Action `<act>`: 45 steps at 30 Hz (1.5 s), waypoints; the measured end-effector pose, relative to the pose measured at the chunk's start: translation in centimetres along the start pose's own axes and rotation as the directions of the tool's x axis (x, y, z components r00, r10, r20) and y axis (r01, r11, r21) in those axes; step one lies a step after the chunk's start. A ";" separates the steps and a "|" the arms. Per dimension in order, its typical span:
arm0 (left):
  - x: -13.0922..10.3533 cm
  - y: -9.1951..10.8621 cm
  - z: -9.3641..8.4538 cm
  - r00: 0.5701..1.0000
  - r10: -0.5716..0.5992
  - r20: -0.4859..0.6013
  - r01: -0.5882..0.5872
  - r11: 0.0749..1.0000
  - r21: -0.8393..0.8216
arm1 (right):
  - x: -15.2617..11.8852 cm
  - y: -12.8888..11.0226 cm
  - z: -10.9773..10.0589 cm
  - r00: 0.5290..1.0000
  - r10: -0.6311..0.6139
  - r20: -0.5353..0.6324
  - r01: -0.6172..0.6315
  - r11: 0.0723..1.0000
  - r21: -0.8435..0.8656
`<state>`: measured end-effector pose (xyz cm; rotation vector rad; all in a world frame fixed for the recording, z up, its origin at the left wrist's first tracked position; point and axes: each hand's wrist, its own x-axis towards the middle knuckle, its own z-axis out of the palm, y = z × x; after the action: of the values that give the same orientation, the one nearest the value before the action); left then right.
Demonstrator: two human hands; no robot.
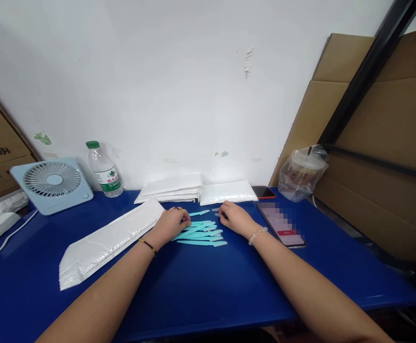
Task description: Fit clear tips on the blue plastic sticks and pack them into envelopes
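Several teal eyebrow razors lie in a loose fan on the blue table, their pale blade ends pointing right. My left hand is closed at the far side of this pile, pinching the handle of a single eyebrow razor whose blade end points right. Across a small gap, my right hand has its fingers pinched together at a small clear plastic cap. A second clear piece shows just under those fingertips. Part of the pile is hidden behind my left hand.
A white padded mailer lies left of my left hand, with more mailers stacked by the wall. A phone rests right of my right hand. Farther out stand a blue fan, a water bottle and a bagged drink cup.
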<state>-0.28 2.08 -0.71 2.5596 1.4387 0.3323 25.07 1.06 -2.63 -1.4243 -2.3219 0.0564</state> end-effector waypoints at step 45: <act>-1.2 2.1 0.6 0.970 0.235 0.055 -0.214 0.942 -0.260 | 0.4 0.5 0.0 1.000 -0.025 0.013 0.027 0.989 -0.144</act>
<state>0.99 0.00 -0.89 2.4958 1.0033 0.4056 25.29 1.65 -2.59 -1.4644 -2.3954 -0.1144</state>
